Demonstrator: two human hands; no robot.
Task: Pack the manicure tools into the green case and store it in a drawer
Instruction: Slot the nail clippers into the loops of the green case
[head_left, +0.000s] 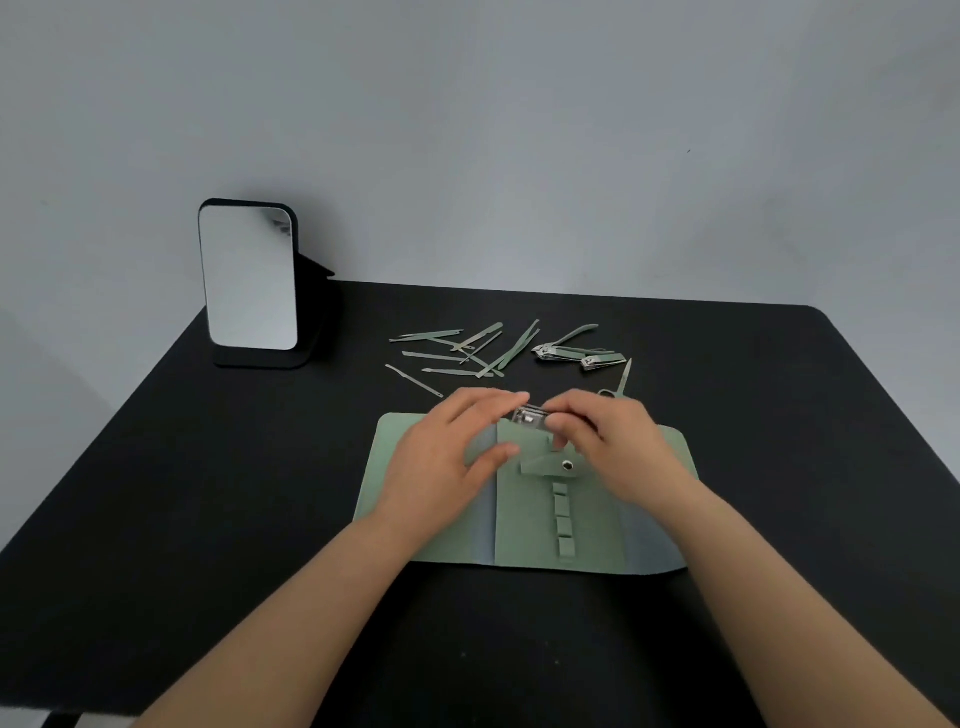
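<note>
The green case lies unfolded flat on the black table, with a row of small loops down its middle and a snap tab near the top. A metal nail clipper sits at the case's top edge, pinched by my right hand. My left hand rests on the case's left part, fingers touching the clipper's left end and thumb on the fabric. Behind the case lie several thin green tools, two more clippers and small scissors, partly hidden by my right hand.
A standing mirror on a black base is at the table's back left. The black table spreads wide on both sides of the case, with a grey wall behind it. No drawer is in view.
</note>
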